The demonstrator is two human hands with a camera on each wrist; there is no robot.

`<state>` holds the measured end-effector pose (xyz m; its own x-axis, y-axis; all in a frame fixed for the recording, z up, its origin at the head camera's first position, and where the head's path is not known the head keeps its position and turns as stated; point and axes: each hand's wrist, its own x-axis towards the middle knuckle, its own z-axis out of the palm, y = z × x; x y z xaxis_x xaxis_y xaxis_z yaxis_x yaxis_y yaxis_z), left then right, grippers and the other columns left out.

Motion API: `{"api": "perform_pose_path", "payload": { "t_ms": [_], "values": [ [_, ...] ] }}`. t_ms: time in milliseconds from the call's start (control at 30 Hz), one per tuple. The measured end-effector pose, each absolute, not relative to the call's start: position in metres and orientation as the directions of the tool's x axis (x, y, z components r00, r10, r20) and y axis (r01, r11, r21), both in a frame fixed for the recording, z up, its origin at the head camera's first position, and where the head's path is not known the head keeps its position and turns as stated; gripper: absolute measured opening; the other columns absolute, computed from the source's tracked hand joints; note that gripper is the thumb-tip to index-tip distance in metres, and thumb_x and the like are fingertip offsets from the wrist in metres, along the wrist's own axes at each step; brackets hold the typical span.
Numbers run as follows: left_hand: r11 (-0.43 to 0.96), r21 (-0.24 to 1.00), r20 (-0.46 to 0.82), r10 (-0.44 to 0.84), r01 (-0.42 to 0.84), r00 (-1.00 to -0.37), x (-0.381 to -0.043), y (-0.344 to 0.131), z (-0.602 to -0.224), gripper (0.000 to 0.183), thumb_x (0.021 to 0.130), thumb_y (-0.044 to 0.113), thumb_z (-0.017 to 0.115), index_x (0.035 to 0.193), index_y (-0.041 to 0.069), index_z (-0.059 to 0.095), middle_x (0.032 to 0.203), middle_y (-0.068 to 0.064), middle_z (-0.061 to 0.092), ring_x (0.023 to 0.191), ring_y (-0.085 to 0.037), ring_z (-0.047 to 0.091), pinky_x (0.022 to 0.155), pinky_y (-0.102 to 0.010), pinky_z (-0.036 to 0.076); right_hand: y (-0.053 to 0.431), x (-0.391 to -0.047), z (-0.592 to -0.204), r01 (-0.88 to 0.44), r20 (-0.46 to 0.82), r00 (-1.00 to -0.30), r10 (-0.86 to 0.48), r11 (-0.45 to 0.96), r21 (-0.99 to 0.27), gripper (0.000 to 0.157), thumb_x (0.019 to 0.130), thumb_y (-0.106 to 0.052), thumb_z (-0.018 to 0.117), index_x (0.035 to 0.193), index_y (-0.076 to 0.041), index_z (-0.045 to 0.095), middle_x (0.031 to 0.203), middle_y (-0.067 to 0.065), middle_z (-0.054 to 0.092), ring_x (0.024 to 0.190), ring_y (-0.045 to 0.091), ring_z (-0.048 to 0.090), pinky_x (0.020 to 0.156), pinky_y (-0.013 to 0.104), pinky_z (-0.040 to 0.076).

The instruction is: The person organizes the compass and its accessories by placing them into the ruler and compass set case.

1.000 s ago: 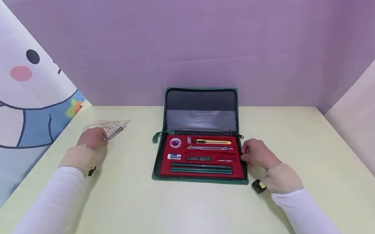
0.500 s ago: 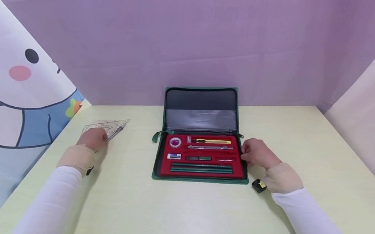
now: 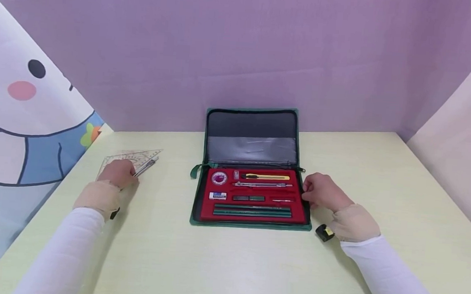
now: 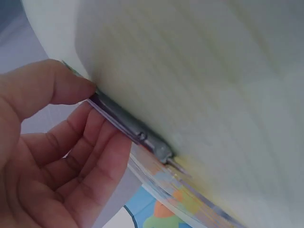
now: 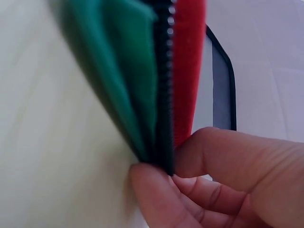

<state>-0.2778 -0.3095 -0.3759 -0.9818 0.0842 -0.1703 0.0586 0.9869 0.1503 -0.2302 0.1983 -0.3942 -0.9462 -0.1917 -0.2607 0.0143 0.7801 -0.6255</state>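
Observation:
At the left of the table my left hand (image 3: 117,174) pinches a slim metal drawing compass (image 4: 135,128). Thumb on one side and fingers on the other, it lies against clear set squares (image 3: 136,156), partly hidden by the hand. A green zip case (image 3: 250,225) lies unfolded in the middle. Its red tray (image 3: 257,192) bears another compass (image 3: 262,185), a yellow cutter (image 3: 272,178), an eraser (image 3: 217,195), green pencils (image 3: 251,211), a round tape (image 3: 219,178) and small parts. My right hand (image 3: 325,192) pinches the case's right edge, its zip teeth (image 5: 168,61) between thumb and fingers.
The case lid (image 3: 252,137) leans upright near the purple backdrop (image 3: 242,52). A green strap (image 3: 194,170) sticks out at its left. A patterned cloth (image 3: 25,105) borders the table's left edge.
Hands, compass and case hold nearly the same places. The whole head view has shifted slightly.

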Motion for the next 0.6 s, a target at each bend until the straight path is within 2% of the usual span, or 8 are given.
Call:
{"api": "perform_pose_path", "payload": {
  "t_ms": [467,600],
  "values": [
    [0.981,0.186,-0.163,0.087,0.056,-0.983,-0.273,-0.306,-0.371,0.020,0.076,0.016,0.070,0.083,-0.002,0.065,0.075,-0.010,0.063,0.068,-0.024,0.054,0.064,-0.037,0.043,0.198,-0.231,-0.394,0.002,-0.250,-0.948,-0.198,0.781,-0.625,0.011,0.083,0.000,0.062,0.079,-0.001,0.052,0.069,0.009,0.056,0.052,0.014,0.057,0.055,0.028,0.053],
    [0.977,0.184,-0.128,0.129,0.105,-0.983,-0.270,-0.300,-0.363,0.016,0.077,0.015,0.070,0.080,0.000,0.065,0.072,-0.008,0.062,0.066,-0.022,0.053,0.064,-0.036,0.042,0.198,-0.231,-0.395,0.002,-0.251,-0.948,-0.198,0.782,-0.623,0.011,0.083,-0.001,0.062,0.079,-0.001,0.052,0.069,0.008,0.056,0.052,0.014,0.057,0.055,0.028,0.053]
  ]
}}
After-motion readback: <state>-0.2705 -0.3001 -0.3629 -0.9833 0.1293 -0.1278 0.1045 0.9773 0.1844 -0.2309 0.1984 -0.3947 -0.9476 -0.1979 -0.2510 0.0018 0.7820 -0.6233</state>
